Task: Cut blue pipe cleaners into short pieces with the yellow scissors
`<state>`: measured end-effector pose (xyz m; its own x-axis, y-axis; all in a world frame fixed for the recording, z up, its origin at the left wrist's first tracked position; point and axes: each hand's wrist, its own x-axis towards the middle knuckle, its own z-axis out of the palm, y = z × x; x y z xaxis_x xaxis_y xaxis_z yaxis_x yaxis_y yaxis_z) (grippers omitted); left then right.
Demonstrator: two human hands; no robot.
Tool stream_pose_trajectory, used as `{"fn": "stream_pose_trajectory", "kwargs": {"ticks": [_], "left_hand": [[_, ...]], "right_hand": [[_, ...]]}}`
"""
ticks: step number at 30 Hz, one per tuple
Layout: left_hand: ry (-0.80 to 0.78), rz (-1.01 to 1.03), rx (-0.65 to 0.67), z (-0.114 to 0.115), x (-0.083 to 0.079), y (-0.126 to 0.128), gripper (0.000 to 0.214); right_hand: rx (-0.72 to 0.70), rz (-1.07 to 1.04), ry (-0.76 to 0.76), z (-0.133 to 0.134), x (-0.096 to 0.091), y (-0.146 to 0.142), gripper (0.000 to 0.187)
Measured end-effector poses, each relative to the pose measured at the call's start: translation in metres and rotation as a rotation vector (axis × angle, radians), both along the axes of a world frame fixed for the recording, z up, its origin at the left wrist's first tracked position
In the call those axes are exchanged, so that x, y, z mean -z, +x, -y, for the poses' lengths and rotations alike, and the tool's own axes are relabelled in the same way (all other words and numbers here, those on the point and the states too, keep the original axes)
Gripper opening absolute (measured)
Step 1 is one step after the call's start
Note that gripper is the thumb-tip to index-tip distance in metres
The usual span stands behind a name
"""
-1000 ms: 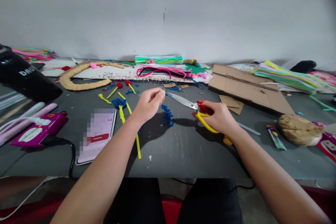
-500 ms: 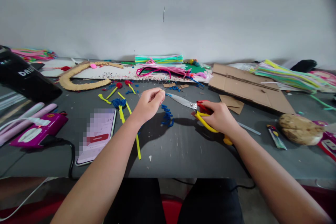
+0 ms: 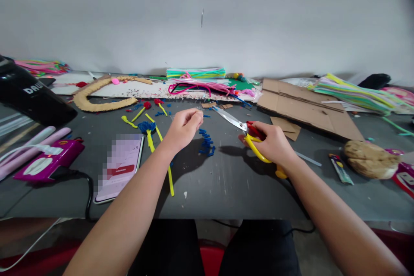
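Note:
My left hand [image 3: 186, 127] is closed in a pinch over the middle of the table. A short blue end of pipe cleaner [image 3: 207, 116] pokes out from its fingertips; the rest is hidden in the fingers. My right hand [image 3: 268, 140] is wrapped round the red and yellow handles of a pair of scissors [image 3: 231, 118]. Their blades look closed, pointing up and left, with the tips a little to the right of my left fingers. Below lies a small heap of cut blue pieces [image 3: 206, 141].
Left of my arm are a phone [image 3: 119, 168], a yellow-stemmed blue flower [image 3: 147, 128] and a purple glue gun [image 3: 53, 159]. A black tumbler [image 3: 32, 90] stands beyond. Cardboard [image 3: 307, 105] and pipe-cleaner bundles [image 3: 352, 92] lie at the back right.
The scissors have drawn slightly away to the right from my left fingers, and their blades have tilted more steeply. My left hand has hardly moved.

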<state>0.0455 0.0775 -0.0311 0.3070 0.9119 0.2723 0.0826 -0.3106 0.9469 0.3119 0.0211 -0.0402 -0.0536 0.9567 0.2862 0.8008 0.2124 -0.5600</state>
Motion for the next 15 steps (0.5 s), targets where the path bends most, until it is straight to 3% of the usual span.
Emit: {"fn": "stream_pose_trajectory", "kwargs": {"ticks": [15], "left_hand": [[-0.004, 0.007, 0.021, -0.0013, 0.0020, 0.0002, 0.039]], "right_hand": [[-0.057, 0.080, -0.019, -0.0024, 0.0037, 0.0016, 0.032]]}}
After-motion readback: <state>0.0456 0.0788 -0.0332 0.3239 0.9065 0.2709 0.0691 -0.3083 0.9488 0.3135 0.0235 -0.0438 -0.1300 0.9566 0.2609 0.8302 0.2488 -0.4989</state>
